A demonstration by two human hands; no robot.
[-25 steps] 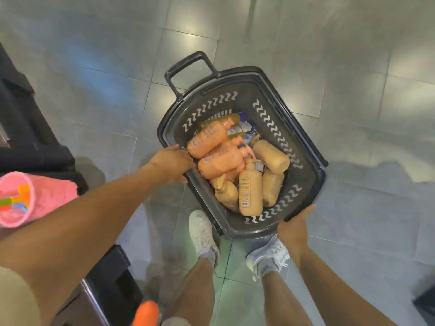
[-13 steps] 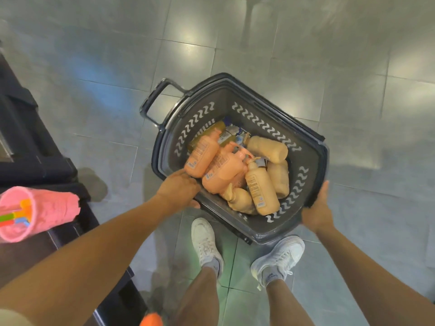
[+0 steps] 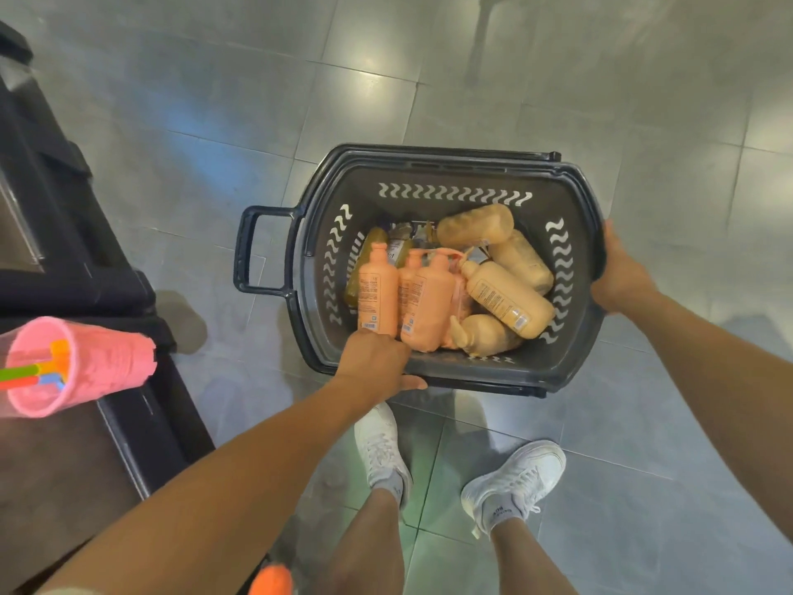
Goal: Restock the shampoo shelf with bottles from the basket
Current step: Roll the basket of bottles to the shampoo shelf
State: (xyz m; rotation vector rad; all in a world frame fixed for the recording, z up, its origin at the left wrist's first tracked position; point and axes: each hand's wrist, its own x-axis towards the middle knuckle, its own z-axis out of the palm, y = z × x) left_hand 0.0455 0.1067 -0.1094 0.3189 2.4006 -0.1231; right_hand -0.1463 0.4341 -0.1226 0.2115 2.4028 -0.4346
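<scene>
Now basket (image 3: 448, 167) has turned, left hand (image 3: 374, 363) and right hand (image 3: 623, 282) gripping its rim.

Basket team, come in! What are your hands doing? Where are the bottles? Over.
Left hand grips basket near rim, right hand its right rim. Bottles piled inside. Black fixture close left.

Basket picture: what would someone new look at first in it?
Most likely the dark basket in the middle, over the grey tiled floor, packed with peach bottles and tan bottles in a jumble. The left hand grips its near rim and the right hand grips its right side. At the left edge a bright pink cup with coloured sticks pokes in, and white shoes stand below the basket.
</scene>
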